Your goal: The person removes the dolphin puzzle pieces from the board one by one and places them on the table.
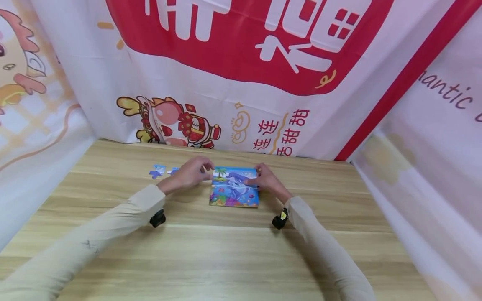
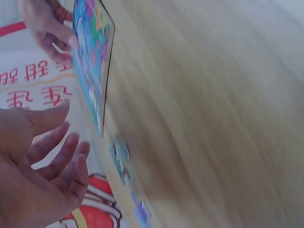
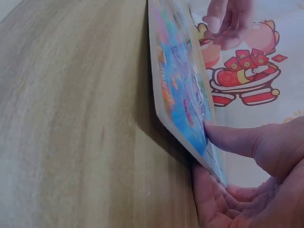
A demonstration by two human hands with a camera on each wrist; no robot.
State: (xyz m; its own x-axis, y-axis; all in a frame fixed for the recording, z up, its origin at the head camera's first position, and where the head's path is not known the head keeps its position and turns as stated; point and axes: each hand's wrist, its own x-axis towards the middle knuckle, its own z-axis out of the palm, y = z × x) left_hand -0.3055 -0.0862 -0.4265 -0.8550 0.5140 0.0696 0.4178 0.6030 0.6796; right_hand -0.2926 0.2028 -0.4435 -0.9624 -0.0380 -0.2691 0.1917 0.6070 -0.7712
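A flat jigsaw puzzle [image 1: 234, 196] with a dolphin, a palm tree and bright sea colours is on the wooden table. My right hand [image 1: 266, 179] pinches its right edge, thumb on the picture and fingers beneath, as the right wrist view shows. That side of the board [image 3: 183, 90] looks raised a little off the wood. Just off the puzzle's left side is my left hand [image 1: 193, 172], fingers loosely bent around nothing. Loose puzzle pieces lie to the left: a blue and white one [image 1: 157, 171] and a purple one [image 1: 173, 171] partly behind the left hand.
Behind the table's far edge hangs a white and red printed cloth [image 1: 233, 71], with more cloth at both sides. A black wrist device [image 1: 158, 218] is at the left cuff and another black device [image 1: 280, 219] at the right cuff. The wooden tabletop [image 1: 226, 255] extends toward me.
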